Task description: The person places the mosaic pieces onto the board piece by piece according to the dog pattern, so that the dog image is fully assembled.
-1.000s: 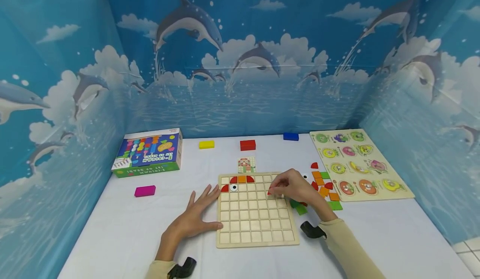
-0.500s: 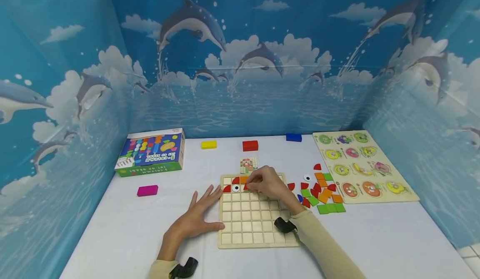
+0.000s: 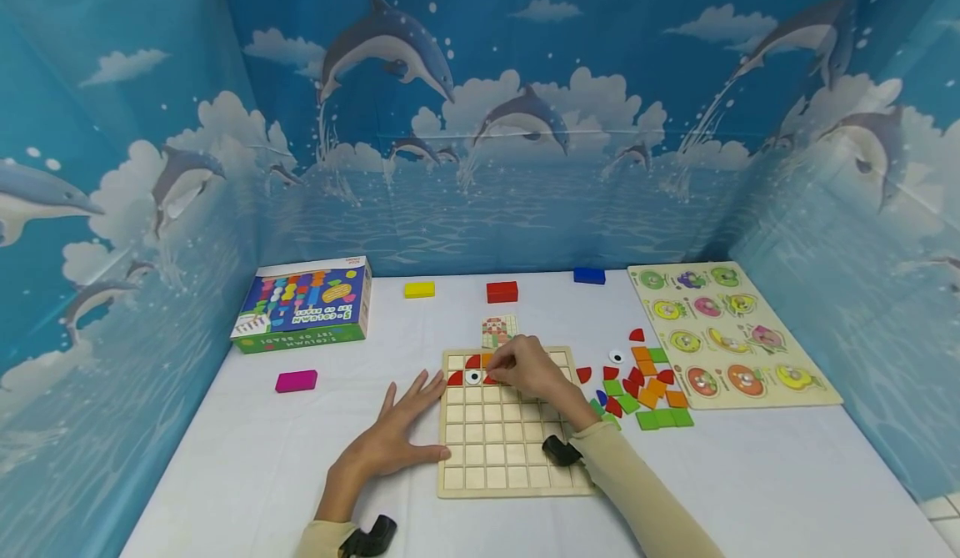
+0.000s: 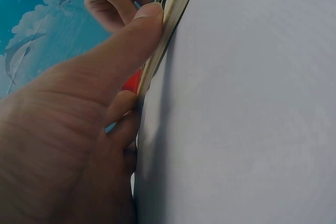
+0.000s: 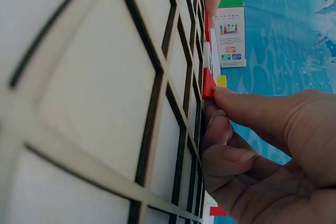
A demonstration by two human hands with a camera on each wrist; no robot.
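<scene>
Likely light and stiff, best held by its edges: red quarter-circle tile (image 5: 208, 84), pinched in right hand (image 3: 527, 368), with left hand (image 3: 387, 439) spread against wooden grid board (image 3: 495, 455).

We read the grid board (image 3: 495, 433) as pale wood, smooth and matt. The red piece (image 5: 208, 84) at its far part looks smooth and evenly coloured, as do the loose green tiles (image 3: 665, 419) to its right. Farther right, the fruit board (image 3: 707, 341) seems printed wood. Beyond the grid board, we take the small card (image 3: 498, 330) for printed paper; beyond it to the left, the box (image 3: 300, 308) looks like smooth printed cardboard. Under the grid board, we see matt white cloth over the worktop (image 3: 225, 466).
</scene>
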